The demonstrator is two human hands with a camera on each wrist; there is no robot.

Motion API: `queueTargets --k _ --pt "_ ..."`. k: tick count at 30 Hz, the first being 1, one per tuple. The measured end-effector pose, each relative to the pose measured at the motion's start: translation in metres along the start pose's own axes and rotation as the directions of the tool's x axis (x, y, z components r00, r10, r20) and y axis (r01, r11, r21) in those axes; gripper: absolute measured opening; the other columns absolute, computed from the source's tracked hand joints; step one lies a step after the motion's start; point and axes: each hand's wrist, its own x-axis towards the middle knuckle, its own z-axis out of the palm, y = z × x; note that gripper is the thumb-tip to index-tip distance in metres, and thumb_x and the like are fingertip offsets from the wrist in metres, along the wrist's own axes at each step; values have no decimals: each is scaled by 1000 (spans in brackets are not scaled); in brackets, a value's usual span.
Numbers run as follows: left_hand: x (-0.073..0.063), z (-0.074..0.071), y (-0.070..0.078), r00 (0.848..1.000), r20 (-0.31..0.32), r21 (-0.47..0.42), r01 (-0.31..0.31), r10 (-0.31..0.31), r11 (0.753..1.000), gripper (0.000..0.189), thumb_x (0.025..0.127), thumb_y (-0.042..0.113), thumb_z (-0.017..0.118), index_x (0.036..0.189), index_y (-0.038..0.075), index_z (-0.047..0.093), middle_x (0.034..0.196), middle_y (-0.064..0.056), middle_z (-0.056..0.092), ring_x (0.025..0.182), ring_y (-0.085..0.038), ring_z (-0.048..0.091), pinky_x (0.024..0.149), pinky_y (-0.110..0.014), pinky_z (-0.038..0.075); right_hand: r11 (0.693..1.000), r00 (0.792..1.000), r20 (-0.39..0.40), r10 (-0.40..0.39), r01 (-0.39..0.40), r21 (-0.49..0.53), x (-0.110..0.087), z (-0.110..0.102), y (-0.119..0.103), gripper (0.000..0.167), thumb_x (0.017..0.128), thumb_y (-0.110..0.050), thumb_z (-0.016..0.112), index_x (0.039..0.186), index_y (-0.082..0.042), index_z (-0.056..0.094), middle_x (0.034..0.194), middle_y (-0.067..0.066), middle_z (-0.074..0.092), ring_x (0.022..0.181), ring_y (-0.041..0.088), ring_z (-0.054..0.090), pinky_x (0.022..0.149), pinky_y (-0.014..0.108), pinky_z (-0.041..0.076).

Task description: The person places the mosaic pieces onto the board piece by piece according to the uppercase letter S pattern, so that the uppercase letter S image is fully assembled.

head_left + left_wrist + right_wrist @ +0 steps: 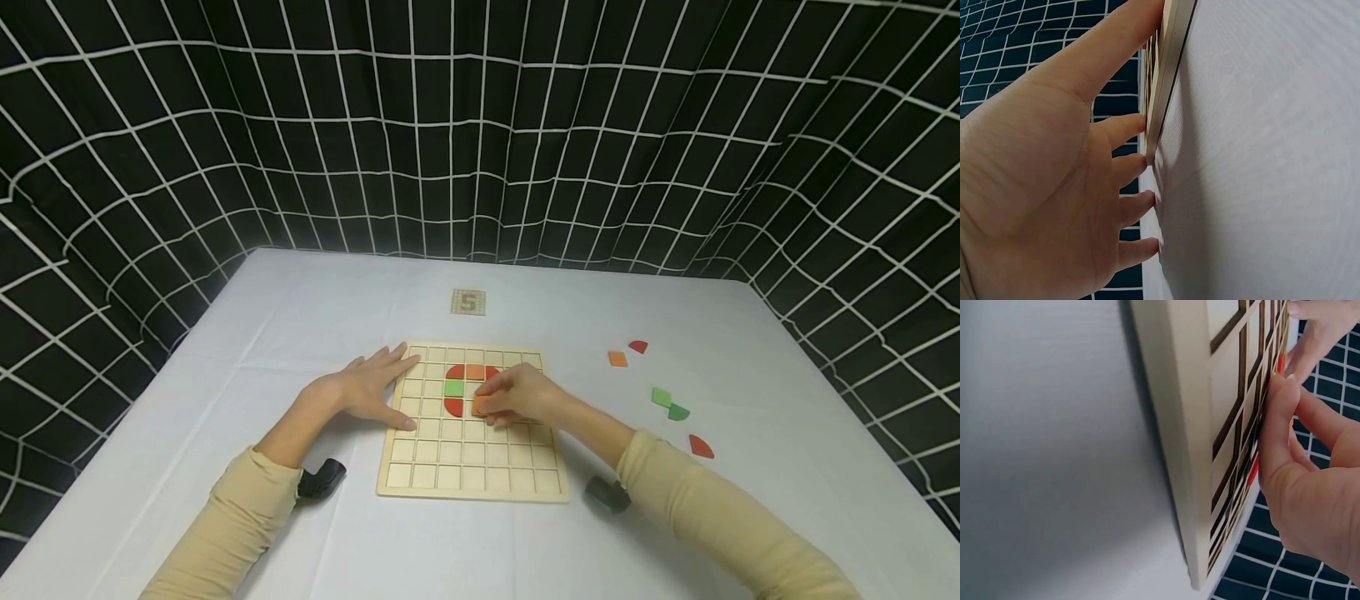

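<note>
A pale wooden grid board (450, 475) lies on the white-covered table. My left hand (363, 389) is spread over its left edge, fingers extended, with the thumb and index finger touching the rim (1169, 69). My right hand (527, 394) pinches an orange square tile (477, 406) between thumb and fingers, right at a cell in the board's upper middle. Around it lie a green square tile (453, 388), another orange square tile (475, 372) and red quarter-circle tiles (453, 407). In the right wrist view the fingers (1279, 419) hide the pinched tile.
Loose tiles lie right of the board: an orange square (617, 358), a green square (662, 397), a green quarter circle (678, 412) and red ones (701, 447). A small patterned card (468, 302) lies behind the board. A black grid-patterned curtain (450, 150) surrounds the table.
</note>
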Motion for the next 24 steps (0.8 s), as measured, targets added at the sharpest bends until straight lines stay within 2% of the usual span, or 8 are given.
queueTargets --k 5,13,24 --pt "0 -1 1 1000 2 4 -3 3 1000 108 74 62 70 154 11 16 158 -17 2 142 -39 3 111 -59 5 1000 1000 -11 -5 5 -10 1 3 -1 21 84 -3 72 103 4 69 83 11 70 63 15 64 66 28 57" --pt "0 -1 2 1000 1 7 3 -3 1000 108 75 62 70 153 10 17 158 -18 2 142 -39 3 111 -59 6 994 998 -58 -40 34 -100 0 6 -3 18 85 -5 71 101 4 69 82 8 70 66 16 66 65 27 57" --pt "-1 -2 4 1000 -1 -7 -6 6 1000 109 74 63 70 153 8 18 157 -19 3 142 -41 3 111 -59 5 984 995 -67 -68 56 -169 -1 8 -4 10 86 -7 70 93 0 72 81 5 70 67 16 64 64 27 57"
